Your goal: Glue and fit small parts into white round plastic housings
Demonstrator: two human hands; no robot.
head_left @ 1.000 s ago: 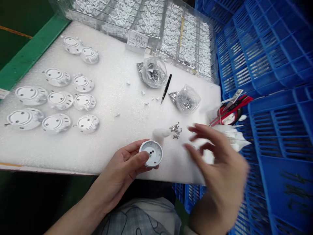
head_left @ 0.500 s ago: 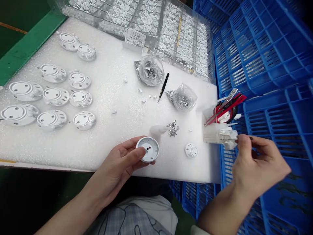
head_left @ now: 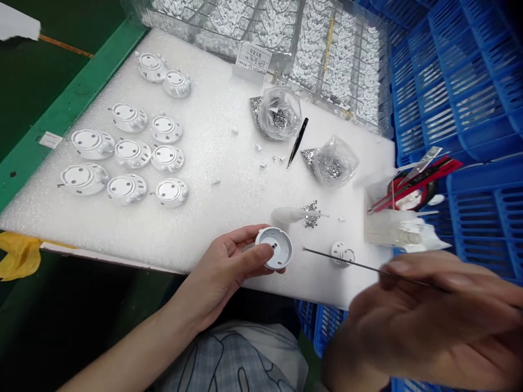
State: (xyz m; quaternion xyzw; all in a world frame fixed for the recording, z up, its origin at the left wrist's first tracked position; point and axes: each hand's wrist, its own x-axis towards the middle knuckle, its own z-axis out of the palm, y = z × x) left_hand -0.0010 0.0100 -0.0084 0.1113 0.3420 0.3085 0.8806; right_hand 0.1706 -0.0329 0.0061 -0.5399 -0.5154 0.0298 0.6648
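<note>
Rod [head_left: 368, 267] sits pinched in right hand [head_left: 441, 305], tip near white cup [head_left: 285, 251] that left hand [head_left: 232, 261] grips over foam sheet [head_left: 196, 234], thumb inside. Beyond lie metal bits [head_left: 311, 221], black tool [head_left: 299, 140], then clear tray [head_left: 212, 43].

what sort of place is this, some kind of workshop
Likely a small-parts assembly bench in a workshop or factory: similar white parts set out in rows, plastic bags of tiny metal pieces, and a divided clear tray full of small white pieces.
</note>
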